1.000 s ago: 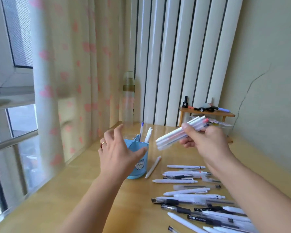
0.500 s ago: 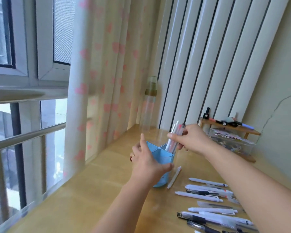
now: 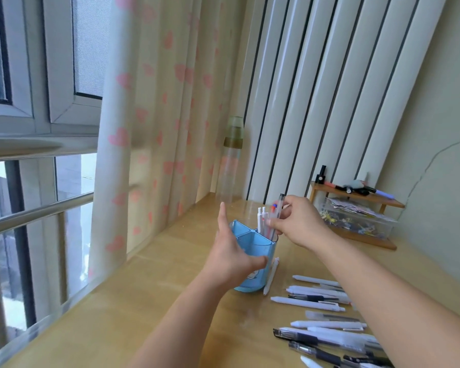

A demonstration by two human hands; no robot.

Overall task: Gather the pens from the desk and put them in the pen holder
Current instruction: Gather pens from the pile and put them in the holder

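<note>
Now upright in the pen holder (image 3: pixel 252 251), a bundle of pens (image 3: pixel 267 221) that a second ago lay slanted in the air above the desk stands in the far right compartment, tips down. The right hand (image 3: pixel 296 221) remains closed around the bundle just above the rim, fingertips pinching the shafts, one clear-barrelled pen poking up past the knuckles. The left hand (image 3: pixel 233 254) has closed in from a spread, hovering pose to brace the blue holder's near side, thumb across the front, index finger pointing up. One load is judged all but delivered, needing only release.

Much remains: a white pen (image 3: pixel 271 276) lies on the desk (image 3: pixel 170 301) touching the holder's right base, and a spread of loose pens (image 3: pixel 319 317) covers the near right. Farther right, a small wooden shelf (image 3: pixel 356 197) holds oddments beside the wall.
</note>
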